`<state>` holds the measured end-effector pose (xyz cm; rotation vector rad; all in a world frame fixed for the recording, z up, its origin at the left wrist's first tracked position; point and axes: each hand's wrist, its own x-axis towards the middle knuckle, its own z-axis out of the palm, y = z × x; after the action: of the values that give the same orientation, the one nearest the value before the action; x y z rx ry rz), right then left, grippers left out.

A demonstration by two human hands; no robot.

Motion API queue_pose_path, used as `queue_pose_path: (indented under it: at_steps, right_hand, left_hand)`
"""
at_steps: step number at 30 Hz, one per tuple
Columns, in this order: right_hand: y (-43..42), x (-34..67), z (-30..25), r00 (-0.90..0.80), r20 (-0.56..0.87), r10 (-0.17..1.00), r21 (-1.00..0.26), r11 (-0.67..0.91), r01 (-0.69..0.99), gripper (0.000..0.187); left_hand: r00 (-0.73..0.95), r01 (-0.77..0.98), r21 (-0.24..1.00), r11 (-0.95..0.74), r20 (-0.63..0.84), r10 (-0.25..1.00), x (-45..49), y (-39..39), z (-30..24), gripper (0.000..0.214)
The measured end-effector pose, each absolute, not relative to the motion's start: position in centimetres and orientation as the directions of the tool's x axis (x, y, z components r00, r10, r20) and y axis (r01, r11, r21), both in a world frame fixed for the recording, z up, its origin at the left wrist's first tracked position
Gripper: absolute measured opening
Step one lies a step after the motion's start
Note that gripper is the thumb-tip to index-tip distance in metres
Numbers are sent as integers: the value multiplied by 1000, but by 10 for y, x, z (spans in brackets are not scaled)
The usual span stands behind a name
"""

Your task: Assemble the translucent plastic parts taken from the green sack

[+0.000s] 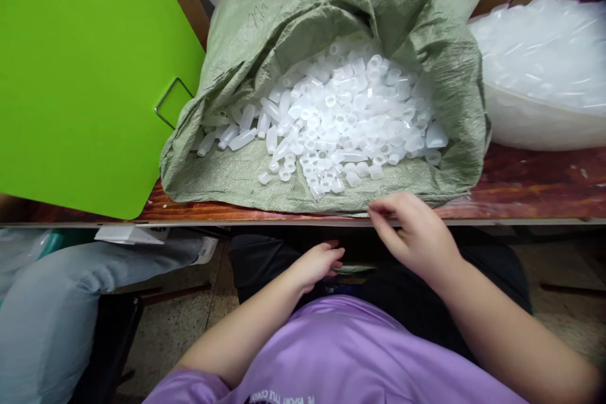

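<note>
A green woven sack (449, 69) is shown lying on a reddish wooden table (544, 183), its mouth opened toward the viewer in the upper centre of the frame. Translucent white plastic pieces (341, 113) are heaped within the mouth and scattered along its lower lip. The sack has thus been opened and its contents exposed; a large mass is left inside, and how much has been handled cannot be determined. The right hand (414, 230), right of centre, is extended palm-down to the table's front edge, with thumb and forefinger nearly brought together at the sack's lower lip; whether the fabric is pinched cannot be told. The left hand (322, 265) is held below the table edge, lower centre, fingers loosely bent; its palm is hidden, so any held object cannot be confirmed.
</note>
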<state>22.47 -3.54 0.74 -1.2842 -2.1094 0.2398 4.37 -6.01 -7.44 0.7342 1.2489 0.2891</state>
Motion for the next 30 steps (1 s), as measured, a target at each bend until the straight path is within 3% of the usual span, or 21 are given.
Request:
queue_pose_path:
  at_steps: [2,5,6,8,10,12,14,17,19,23,30]
  right_hand:
    - [-15,218,14,-272,424,864,-374,440,816,17]
    - [9,206,13,-260,331,907,-257,352,900,26]
    - [13,203,11,-256,310,916,-224,332,916,27]
    - [17,197,7,-250,299,921,-182,313,932,27]
    - [17,194,3,-248,320,914,-171,313,934,28]
    - [16,193,0,-243,342,908,-173,315,933,30]
    - [16,194,-2,-240,344,908,-187,316,930,32]
    - [15,196,-3,-236,341,910,-259,332,907,33]
    - [14,198,-5,-214,356,910,-337,339,878,31]
    - [11,202,-8,-138,364,921,-469,309,828,25]
    - [8,200,-7,-157,352,923,-422,306,853,24]
  left_hand:
    - [429,354,747,563,-665,612,35,-58,-48,40]
    - [588,393,883,255,-455,669,12,-44,3,30]
    - [575,389,904,179,-390,720,2,-35,20,29]
    - [371,438,899,24,-205,906,-22,-8,47,30]
    - [101,668,738,-92,33,994,-47,26,65,31]
    - [-2,895,441,-70,161,987,-70,64,71,33]
    - [-59,986,162,45,84,995,-83,98,68,45]
    - [-169,986,-18,168,-48,984,-91,136,55,79]
    - [-218,976,-13,218,-99,971,-93,154,47,92]
    - [-317,944,64,325,-108,942,-107,180,40,91]
    - [-223,967,125,223,-14,975,-121,190,43,82]
